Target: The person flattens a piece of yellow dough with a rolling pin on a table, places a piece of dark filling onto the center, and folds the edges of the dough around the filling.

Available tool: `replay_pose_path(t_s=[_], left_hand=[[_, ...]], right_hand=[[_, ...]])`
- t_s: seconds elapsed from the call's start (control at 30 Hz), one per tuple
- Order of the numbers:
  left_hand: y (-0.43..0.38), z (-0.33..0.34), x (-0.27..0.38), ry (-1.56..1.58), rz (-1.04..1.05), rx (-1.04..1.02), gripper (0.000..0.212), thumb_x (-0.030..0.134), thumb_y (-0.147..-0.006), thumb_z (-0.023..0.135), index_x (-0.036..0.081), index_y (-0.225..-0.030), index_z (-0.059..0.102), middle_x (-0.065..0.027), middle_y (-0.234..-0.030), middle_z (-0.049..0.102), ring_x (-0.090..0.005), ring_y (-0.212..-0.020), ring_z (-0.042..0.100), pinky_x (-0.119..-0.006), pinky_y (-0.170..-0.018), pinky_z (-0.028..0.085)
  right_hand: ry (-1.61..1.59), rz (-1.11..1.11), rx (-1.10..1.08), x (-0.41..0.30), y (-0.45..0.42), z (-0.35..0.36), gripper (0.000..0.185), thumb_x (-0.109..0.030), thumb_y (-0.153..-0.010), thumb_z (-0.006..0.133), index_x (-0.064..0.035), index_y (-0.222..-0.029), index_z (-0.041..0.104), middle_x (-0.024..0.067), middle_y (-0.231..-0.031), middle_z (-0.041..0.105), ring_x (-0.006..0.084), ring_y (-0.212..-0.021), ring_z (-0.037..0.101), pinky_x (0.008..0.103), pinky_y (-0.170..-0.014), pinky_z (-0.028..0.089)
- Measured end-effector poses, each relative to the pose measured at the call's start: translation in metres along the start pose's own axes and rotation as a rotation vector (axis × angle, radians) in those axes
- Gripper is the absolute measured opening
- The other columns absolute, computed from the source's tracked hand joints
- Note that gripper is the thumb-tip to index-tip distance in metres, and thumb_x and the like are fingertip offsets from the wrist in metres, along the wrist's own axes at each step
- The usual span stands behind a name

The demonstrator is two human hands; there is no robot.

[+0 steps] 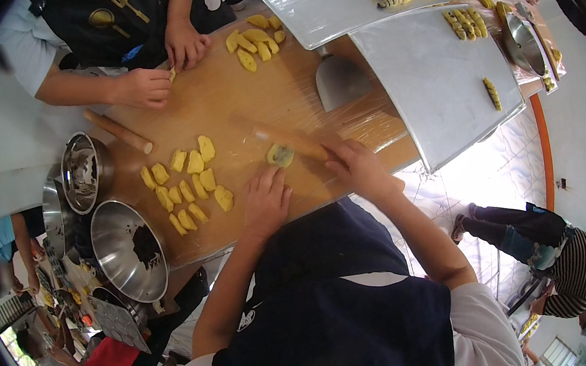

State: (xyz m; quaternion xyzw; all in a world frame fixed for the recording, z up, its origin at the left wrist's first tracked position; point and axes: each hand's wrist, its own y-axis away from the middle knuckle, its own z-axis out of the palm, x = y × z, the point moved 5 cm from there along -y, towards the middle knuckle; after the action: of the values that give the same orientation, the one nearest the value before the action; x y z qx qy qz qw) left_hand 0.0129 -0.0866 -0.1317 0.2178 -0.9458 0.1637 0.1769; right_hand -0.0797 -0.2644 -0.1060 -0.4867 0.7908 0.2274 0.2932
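Observation:
On the film-covered wooden table (230, 109), a small flattened piece of yellow dough with a dark filling (281, 155) lies in front of me. The fingertips of my left hand (266, 199) touch its near edge. My right hand (359, 167) grips the near end of a wooden rolling pin (291, 141), which slants away to the left, just beyond the dough piece. Several yellow dough pieces (185, 190) lie in loose rows left of my left hand. More oval dough pieces (255, 42) are grouped at the table's far side.
Steel bowls (130, 255) with dark residue stand at the left edge. Another rolling pin (118, 131) lies near a co-worker's hands (144, 86) across the table. A metal scraper (342, 82) lies by two trays (438, 79) holding striped dough rolls at the right. A person (557, 261) stands behind, right.

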Motion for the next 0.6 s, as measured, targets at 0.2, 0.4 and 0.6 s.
replay_pose_path(t_s=[0.2,0.4,0.6], left_hand=[[-0.004,-0.005,0.001,0.02,0.003,-0.057,0.038,0.02,-0.076,0.062,0.002,-0.109,0.056,-0.0112,-0.115,0.051,-0.0299,-0.102,0.05,-0.042,-0.087,0.039],[-0.005,-0.006,-0.002,0.042,0.028,-0.09,0.037,0.019,-0.076,0.062,0.001,-0.107,0.057,-0.012,-0.113,0.052,-0.0293,-0.101,0.051,-0.042,-0.087,0.039],[-0.003,-0.009,-0.006,0.051,0.078,-0.126,0.038,0.016,-0.073,0.064,0.001,-0.107,0.057,-0.0119,-0.113,0.052,-0.029,-0.102,0.051,-0.041,-0.087,0.039]], right_hand=[[0.059,-0.039,0.127,-0.014,0.027,0.027,0.039,-0.019,-0.079,0.063,-0.0167,-0.118,0.057,0.0123,-0.097,0.057,0.0331,-0.089,0.056,0.0412,-0.077,0.047],[0.139,-0.025,0.186,-0.016,0.032,0.037,0.04,-0.019,-0.078,0.065,-0.0168,-0.117,0.058,0.0106,-0.099,0.057,0.0313,-0.089,0.056,0.0395,-0.075,0.047],[-0.287,0.188,0.113,-0.006,0.031,0.032,0.038,-0.014,-0.078,0.064,-0.0112,-0.116,0.058,0.0146,-0.096,0.058,0.0328,-0.086,0.056,0.0399,-0.076,0.047]])
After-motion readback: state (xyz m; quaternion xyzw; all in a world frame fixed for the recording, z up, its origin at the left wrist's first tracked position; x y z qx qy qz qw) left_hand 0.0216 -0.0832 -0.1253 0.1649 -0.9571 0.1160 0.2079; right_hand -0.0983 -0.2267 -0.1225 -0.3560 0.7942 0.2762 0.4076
